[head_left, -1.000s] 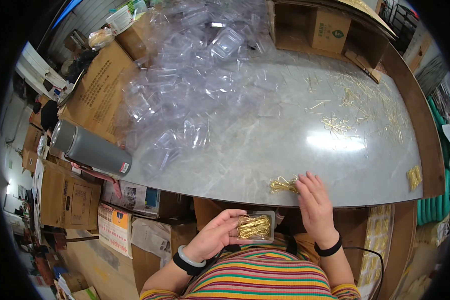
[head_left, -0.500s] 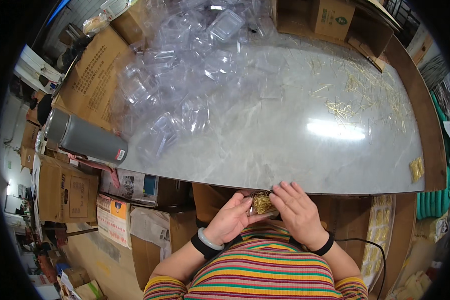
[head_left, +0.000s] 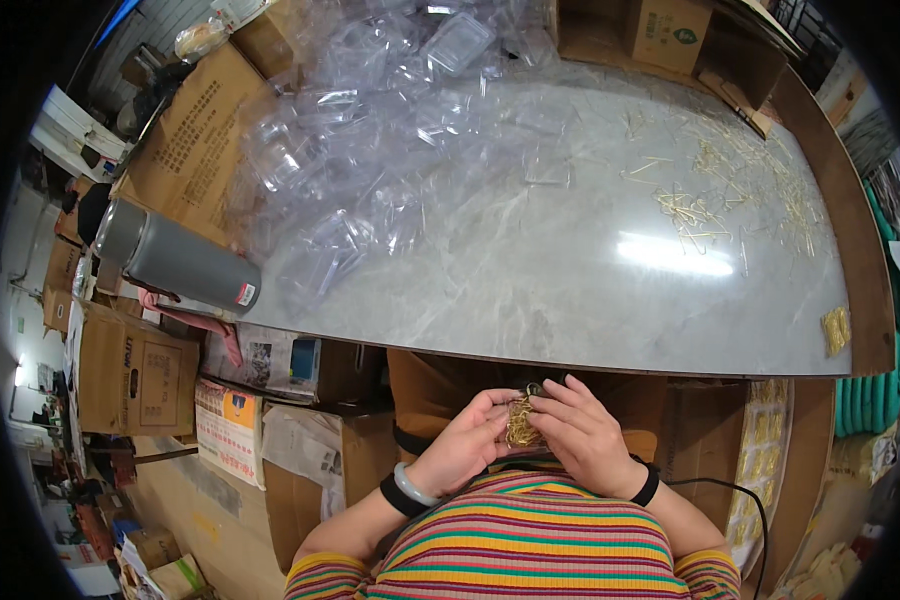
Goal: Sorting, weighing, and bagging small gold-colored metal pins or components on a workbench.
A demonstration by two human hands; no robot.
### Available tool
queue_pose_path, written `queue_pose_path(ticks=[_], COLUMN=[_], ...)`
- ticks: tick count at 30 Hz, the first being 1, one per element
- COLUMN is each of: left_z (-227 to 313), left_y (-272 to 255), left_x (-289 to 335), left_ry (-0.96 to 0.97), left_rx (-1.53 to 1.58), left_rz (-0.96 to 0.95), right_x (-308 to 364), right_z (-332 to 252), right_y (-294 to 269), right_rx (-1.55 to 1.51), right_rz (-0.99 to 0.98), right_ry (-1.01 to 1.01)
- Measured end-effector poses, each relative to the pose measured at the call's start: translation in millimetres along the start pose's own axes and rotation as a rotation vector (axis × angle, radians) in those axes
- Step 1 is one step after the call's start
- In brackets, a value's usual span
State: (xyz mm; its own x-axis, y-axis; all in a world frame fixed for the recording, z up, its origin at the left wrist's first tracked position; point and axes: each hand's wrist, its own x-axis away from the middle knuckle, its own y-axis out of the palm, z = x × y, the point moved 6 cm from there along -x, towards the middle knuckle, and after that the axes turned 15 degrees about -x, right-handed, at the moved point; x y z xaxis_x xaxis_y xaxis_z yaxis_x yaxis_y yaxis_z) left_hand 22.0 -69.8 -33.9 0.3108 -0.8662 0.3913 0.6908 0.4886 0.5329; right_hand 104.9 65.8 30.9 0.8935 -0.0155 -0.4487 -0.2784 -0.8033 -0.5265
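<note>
Just off the table's near edge, in front of my body, is a small clear plastic box (head_left: 522,427) packed with gold wire hooks. My left hand (head_left: 458,445) grips it from the left, thumb and fingers closed on its side. From the right, my right hand (head_left: 588,440) is closed against the box, its fingers bent over the top and far edge. Part of the box is hidden behind these fingers. Loose gold wire hooks (head_left: 690,213) lie scattered on the right half of the table.
A heap of clear plastic boxes (head_left: 370,170) covers the left of the grey table (head_left: 490,290). A grey bottle (head_left: 190,265) lies tilted at the left edge. One filled box (head_left: 836,331) rests at the right corner; rows of filled boxes (head_left: 762,460) stand in a carton below.
My right hand's fingers have gone from lying flat beside the box to bending over it. The box is tipped more upright and sits slightly lower. The view has shifted a little.
</note>
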Motion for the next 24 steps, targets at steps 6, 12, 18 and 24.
queue_pose_path(ticks=[6, 12, 18, 24], left_z=[53, 105, 105, 98], left_y=[15, 26, 34, 35], left_x=[-12, -53, -51, -58], left_ry=[0.261, 0.627, 0.846, 0.788], left_rx=[-0.367, -1.181, -1.791, -1.963], left_rz=[0.038, 0.46, 0.536, 0.509], right_x=[-24, -52, -43, -57], right_z=[-1, 26, 36, 31], right_y=[-23, -39, -35, -37], right_rx=[-0.046, -0.004, -0.131, 0.106], right_rz=[0.265, 0.444, 0.562, 0.269], right_ry=[-0.033, -0.01, 0.193, 0.083])
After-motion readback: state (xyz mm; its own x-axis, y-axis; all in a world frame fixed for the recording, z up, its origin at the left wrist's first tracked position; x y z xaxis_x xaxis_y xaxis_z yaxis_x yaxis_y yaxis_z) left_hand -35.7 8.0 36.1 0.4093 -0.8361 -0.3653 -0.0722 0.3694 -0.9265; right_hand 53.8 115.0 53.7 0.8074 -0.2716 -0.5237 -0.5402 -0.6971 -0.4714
